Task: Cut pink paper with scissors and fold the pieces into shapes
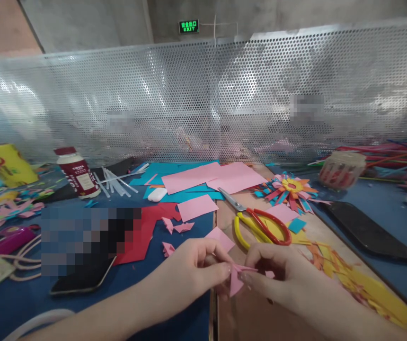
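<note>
A small piece of folded pink paper (pixel 236 280) is pinched between my two hands, low in the middle of the head view. My left hand (pixel 203 267) grips its left side with thumb and fingers. On its right side, my right hand (pixel 278 272) pinches another part. Some of the folds are hidden behind my fingers. Just beyond lies a flat pink sheet (pixel 221 238), partly covered by my left hand. Small folded pink pieces (pixel 183 227) rest to the left. Scissors (pixel 260 225) with red and yellow handles lie open beyond my right hand.
Pink sheets (pixel 192 176) lie over blue paper at the back. A paper flower (pixel 290 186), a black phone (pixel 370 232) and a glass jar (pixel 341 169) are on the right. A drink bottle (pixel 78 173) and a yellow can (pixel 6 165) stand left, before a perforated metal screen (pixel 175 104).
</note>
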A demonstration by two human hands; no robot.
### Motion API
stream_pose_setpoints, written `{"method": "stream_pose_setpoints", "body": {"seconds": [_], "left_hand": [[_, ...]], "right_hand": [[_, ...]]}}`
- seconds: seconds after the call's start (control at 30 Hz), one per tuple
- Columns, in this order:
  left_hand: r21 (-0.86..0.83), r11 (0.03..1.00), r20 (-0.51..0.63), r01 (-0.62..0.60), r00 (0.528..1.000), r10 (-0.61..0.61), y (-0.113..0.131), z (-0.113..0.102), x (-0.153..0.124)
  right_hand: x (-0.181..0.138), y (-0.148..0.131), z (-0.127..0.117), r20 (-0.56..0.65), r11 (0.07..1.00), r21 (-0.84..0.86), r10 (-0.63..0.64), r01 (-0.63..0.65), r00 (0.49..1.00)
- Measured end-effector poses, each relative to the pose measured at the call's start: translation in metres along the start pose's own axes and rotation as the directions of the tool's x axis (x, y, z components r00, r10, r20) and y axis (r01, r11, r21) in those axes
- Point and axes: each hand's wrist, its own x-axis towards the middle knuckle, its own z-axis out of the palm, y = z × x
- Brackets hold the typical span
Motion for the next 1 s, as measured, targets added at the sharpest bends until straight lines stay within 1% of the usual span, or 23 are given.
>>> {"method": "stream_pose_setpoints", "body": {"seconds": [0.13, 0.33, 0.47, 0.53, 0.7, 0.87, 1.0], "left_hand": [[-0.006, 1.000, 0.006, 0.000, 1.000, 0.000, 0.0001, 0.0000, -0.0004], [-0.001, 1.000, 0.007, -0.017, 1.000, 0.017, -0.0027, -0.0011, -0.0005], [-0.010, 0.999, 0.011, -0.034, 0.999, 0.034, -0.0048, -0.0017, 0.0004], [-0.015, 0.999, 0.007, -0.038, 0.999, 0.038, -0.0056, -0.0020, 0.0009], [-0.020, 0.999, 0.010, -0.034, 0.999, 0.034, -0.0055, -0.0012, 0.0007], [0.012, 1.000, -0.001, -0.017, 1.000, 0.017, -0.0019, 0.0016, -0.0006], [0.020, 1.000, -0.011, 0.011, 1.000, -0.011, -0.0014, 0.0025, -0.0010]], "right_hand": [[-0.0006, -0.0009, 0.0002, -0.011, 1.000, -0.011, 0.016, -0.017, 1.000], [-0.0004, -0.0016, 0.0001, 0.025, 1.000, 0.006, 0.010, -0.010, 1.000], [-0.0019, -0.0049, 0.0018, -0.036, 1.000, -0.018, 0.013, -0.014, 0.999], [-0.0030, -0.0064, 0.0020, -0.040, 1.000, -0.024, 0.007, -0.008, 0.999], [-0.0045, -0.0080, 0.0018, -0.005, 0.999, -0.033, 0.011, -0.011, 1.000], [-0.0034, -0.0051, 0.0054, -0.019, 0.999, -0.032, 0.023, -0.023, 1.000], [-0.0032, -0.0056, 0.0056, -0.003, 1.000, -0.013, 0.018, -0.018, 1.000]]}}
